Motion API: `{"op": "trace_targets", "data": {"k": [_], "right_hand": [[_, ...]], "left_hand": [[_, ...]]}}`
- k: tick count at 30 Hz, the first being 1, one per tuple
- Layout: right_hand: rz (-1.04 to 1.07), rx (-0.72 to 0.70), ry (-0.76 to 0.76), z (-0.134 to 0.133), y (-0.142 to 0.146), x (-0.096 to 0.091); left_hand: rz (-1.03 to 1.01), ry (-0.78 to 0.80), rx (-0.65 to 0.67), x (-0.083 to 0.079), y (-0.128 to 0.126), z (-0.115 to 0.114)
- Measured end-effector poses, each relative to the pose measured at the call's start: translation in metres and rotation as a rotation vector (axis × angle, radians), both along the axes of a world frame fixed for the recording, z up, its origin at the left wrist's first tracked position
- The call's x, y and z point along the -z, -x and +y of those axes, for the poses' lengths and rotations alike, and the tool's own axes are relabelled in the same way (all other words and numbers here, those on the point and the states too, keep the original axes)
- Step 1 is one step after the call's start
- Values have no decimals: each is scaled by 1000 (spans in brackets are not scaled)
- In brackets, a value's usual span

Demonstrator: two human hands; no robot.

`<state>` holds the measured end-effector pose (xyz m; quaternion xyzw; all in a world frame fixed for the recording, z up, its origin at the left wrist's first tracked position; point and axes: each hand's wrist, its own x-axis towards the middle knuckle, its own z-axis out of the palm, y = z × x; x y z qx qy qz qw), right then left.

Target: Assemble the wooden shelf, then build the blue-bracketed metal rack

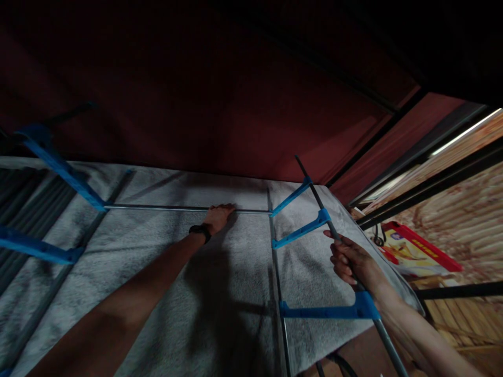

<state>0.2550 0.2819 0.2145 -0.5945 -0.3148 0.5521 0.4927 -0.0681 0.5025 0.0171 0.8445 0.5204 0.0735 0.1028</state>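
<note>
My left hand (pixel 218 216) reaches far forward and closes on a thin horizontal metal rod (pixel 157 208) that runs between blue plastic connectors; a dark band sits on that wrist. My right hand (pixel 351 260) is wrapped around a slanted grey metal pole (pixel 387 343) at the right side of the frame. Blue plastic brackets (pixel 301 230) branch off this pole toward an inner upright rod (pixel 277 272). A grey towel-like cloth (pixel 231 293) lies under the frame.
More blue brackets (pixel 58 167) and dark rods stand at the left. A dark red wall (pixel 196 104) rises behind. At the right are black metal bars (pixel 432 188), a red and yellow box (pixel 416 251) and wooden slats.
</note>
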Motion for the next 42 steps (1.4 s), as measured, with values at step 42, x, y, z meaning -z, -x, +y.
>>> {"op": "trace_targets", "data": {"k": [42], "right_hand": [[-335,-379,-130,162,-32,137]], "left_hand": [[6,-31,33,1,-2,2]]}}
